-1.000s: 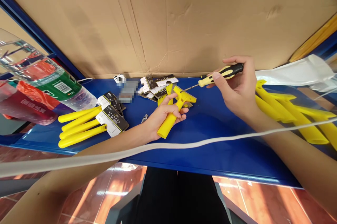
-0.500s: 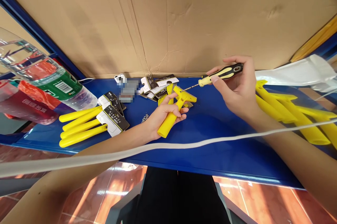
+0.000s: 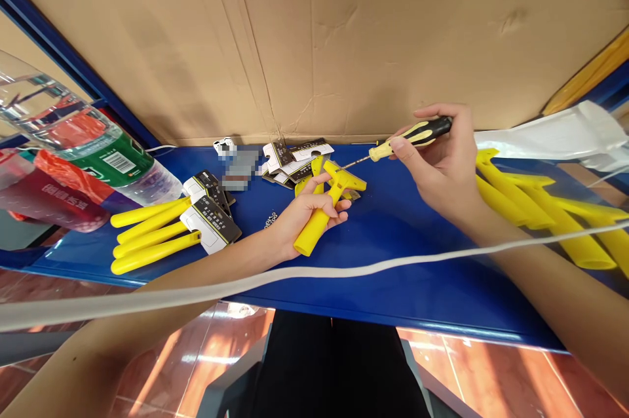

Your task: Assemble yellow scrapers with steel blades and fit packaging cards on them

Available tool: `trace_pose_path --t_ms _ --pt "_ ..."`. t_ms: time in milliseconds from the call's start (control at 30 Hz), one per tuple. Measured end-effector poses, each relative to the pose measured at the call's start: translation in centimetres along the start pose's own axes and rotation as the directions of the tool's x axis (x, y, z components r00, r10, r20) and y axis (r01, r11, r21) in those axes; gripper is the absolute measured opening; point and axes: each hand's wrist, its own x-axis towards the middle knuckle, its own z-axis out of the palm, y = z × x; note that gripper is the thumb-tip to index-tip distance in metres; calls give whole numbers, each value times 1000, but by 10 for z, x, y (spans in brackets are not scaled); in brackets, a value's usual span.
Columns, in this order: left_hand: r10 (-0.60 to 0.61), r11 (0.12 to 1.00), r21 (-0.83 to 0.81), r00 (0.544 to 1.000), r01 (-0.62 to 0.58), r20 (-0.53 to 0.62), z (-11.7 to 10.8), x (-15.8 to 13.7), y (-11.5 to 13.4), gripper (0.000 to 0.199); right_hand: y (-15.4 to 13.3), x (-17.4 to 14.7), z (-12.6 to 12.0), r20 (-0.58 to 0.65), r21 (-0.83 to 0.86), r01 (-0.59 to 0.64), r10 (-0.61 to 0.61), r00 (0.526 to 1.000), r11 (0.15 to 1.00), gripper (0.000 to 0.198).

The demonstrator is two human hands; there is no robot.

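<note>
My left hand is closed around a yellow plastic scraper, its wide head up and its hollow handle end towards me. In my right hand is a screwdriver with a black and pale yellow handle, gripped between thumb and fingers. The shaft points left and down, and its tip meets the scraper's head. Just behind the scraper lie black and white cardboard packages with further yellow parts. A small cluster of shiny metal bits sits beside my left wrist.
Yellow handles in printed cards lie on the left of the blue table, by a big water bottle. More yellow scraper bodies and a white plastic bag are at right. A pale cord crosses in front; cardboard stands behind.
The screwdriver's handle has turned a little in my right hand, showing more black at its end. My left hand and the scraper have hardly moved.
</note>
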Motion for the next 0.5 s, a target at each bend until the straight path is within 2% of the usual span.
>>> trace_pose_path --t_ms 233,367,500 --pt "-3 1000 -4 1000 3 -18 -1 3 0 97 -13 0 5 65 99 -47 41 997 994 68" --pt "-12 1000 -4 1000 12 -20 -1 3 0 93 -18 0 6 77 94 -64 57 995 993 67" --pt "-18 999 31 1000 18 -22 0 1 -1 91 -11 1 1 50 67 -67 64 997 996 70"
